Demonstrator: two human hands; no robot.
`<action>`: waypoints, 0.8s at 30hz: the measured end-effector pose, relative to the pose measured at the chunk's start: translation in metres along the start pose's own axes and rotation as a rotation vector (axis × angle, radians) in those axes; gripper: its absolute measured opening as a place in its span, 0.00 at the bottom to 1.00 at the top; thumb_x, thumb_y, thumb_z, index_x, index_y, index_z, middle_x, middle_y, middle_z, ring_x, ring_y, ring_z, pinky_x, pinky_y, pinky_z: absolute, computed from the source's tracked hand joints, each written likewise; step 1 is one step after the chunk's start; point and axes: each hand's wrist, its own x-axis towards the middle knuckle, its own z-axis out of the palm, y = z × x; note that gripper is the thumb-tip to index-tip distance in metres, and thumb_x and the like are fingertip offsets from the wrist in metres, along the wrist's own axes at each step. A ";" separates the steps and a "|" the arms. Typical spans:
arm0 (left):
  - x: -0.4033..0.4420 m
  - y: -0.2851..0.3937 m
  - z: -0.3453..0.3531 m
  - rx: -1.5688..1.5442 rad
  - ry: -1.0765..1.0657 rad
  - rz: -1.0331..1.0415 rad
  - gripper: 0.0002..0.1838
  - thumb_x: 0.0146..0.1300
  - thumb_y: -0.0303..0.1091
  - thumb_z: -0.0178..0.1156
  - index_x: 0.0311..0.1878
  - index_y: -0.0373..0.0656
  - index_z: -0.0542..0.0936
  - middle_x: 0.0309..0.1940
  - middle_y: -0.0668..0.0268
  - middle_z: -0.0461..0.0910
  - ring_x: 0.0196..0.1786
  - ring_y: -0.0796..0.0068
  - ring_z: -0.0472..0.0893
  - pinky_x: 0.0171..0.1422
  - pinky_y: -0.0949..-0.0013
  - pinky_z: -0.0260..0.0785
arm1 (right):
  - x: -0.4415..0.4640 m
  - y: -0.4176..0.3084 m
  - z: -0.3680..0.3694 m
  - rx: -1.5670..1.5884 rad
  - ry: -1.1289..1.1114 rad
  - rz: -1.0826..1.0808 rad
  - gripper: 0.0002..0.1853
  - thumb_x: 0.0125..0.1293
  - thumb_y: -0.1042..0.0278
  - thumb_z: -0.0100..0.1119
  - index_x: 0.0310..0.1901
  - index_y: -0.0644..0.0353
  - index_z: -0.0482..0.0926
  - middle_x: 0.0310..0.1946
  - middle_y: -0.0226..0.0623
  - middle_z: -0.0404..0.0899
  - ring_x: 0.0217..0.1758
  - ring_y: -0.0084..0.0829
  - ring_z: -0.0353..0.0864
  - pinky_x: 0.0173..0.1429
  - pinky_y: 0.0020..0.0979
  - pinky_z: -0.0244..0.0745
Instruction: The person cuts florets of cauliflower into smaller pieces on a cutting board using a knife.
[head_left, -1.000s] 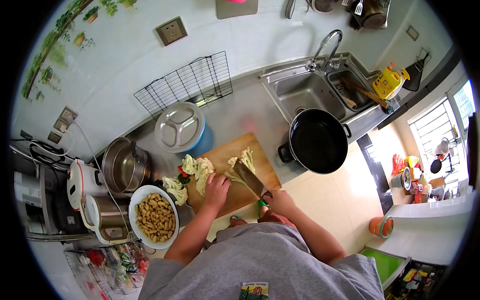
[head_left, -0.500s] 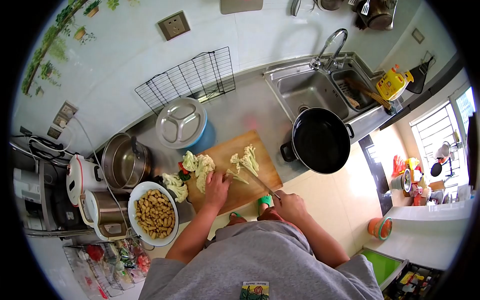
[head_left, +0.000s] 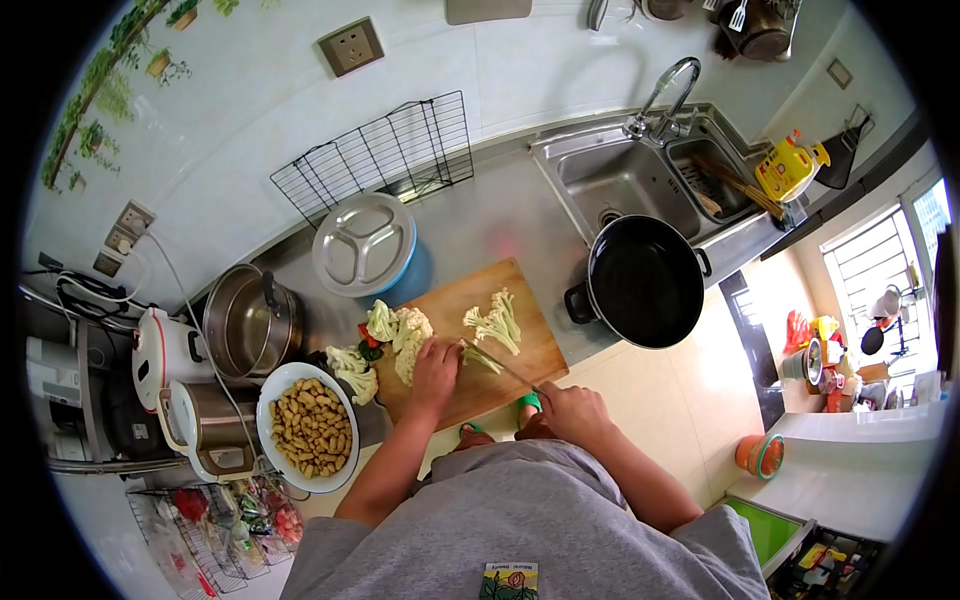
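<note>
On the wooden cutting board (head_left: 467,400), my right hand (head_left: 575,412) is closed round the handle of a knife (head_left: 503,369), whose blade is seen nearly edge-on and points left. My left hand (head_left: 437,372) has its fingers bent together near the knife tip, beside a small cauliflower piece (head_left: 480,358); what the fingertips hold is too small to tell. A larger cauliflower chunk (head_left: 411,343) lies just left of that hand. Cut cauliflower florets (head_left: 497,321) rest beyond the blade. More cauliflower (head_left: 352,373) sits at the board's left edge, near red and green pieces (head_left: 370,343).
A white bowl of peanuts (head_left: 312,424) and a steel pot (head_left: 251,322) stand at the left. Behind the board is a blue container with a divided steel plate (head_left: 366,245) on top. A black pan (head_left: 645,281) sits at the right, before the sink (head_left: 622,186).
The knife has moved left from among the florets towards my left hand, its blade turning edge-on. My right hand first shifted right, then slightly back left. The view has shifted slightly.
</note>
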 end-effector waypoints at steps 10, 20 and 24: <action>-0.002 -0.004 0.000 0.004 -0.052 0.040 0.08 0.54 0.27 0.64 0.39 0.43 0.80 0.38 0.66 0.81 0.46 0.67 0.79 0.66 0.56 0.64 | 0.016 -0.014 -0.006 -0.121 -0.145 -0.033 0.13 0.67 0.59 0.51 0.47 0.57 0.74 0.33 0.47 0.85 0.37 0.47 0.86 0.40 0.46 0.80; 0.003 0.024 -0.030 0.039 -0.045 -0.076 0.14 0.60 0.30 0.55 0.49 0.42 0.81 0.49 0.63 0.79 0.55 0.66 0.77 0.68 0.55 0.60 | 0.025 0.007 0.023 0.070 -0.018 0.061 0.16 0.71 0.52 0.45 0.50 0.51 0.76 0.33 0.49 0.84 0.38 0.50 0.85 0.41 0.51 0.78; -0.008 0.026 -0.037 -0.021 -0.121 -0.068 0.13 0.63 0.30 0.56 0.49 0.40 0.80 0.52 0.62 0.78 0.54 0.65 0.78 0.62 0.56 0.66 | 0.007 0.012 0.012 0.056 -0.038 0.074 0.17 0.73 0.51 0.43 0.52 0.49 0.77 0.32 0.50 0.84 0.38 0.51 0.84 0.43 0.51 0.77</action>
